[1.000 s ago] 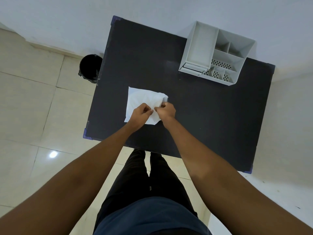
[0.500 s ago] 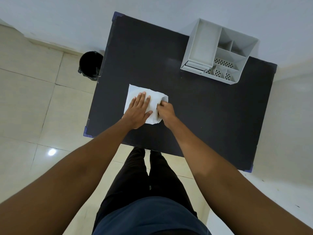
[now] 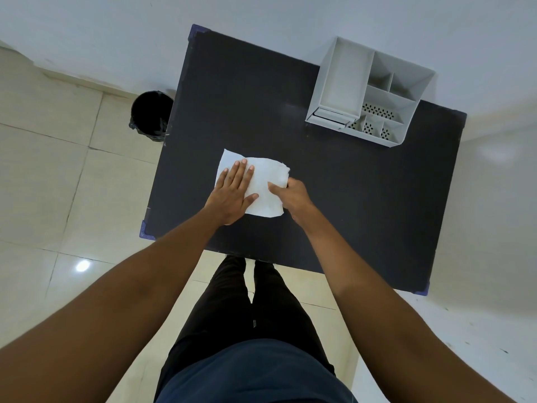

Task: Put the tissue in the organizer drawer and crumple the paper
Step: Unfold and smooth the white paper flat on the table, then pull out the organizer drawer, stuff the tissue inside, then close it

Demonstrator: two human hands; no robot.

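Note:
A white textured tissue [image 3: 268,181] lies flat on the black table [image 3: 348,199], left of its centre. A smoother white paper [image 3: 228,158] shows from under the tissue's far left corner. My left hand [image 3: 232,193] rests palm down with fingers spread on the tissue's left half. At the tissue's right edge is my right hand [image 3: 292,196], with its thumb on top and the fingers curled at the edge. The grey organizer [image 3: 406,80] stands at the far right of the table. Its small drawer [image 3: 329,115] at the front left looks pushed in.
A black bin [image 3: 149,116] stands on the tiled floor by the table's far left side. The white wall runs behind the table. The table's near edge is just in front of my legs.
My left hand has gone from a pinch to lying flat with spread fingers on the tissue. The tissue now lies flatter and wider. My right hand stays at its right edge.

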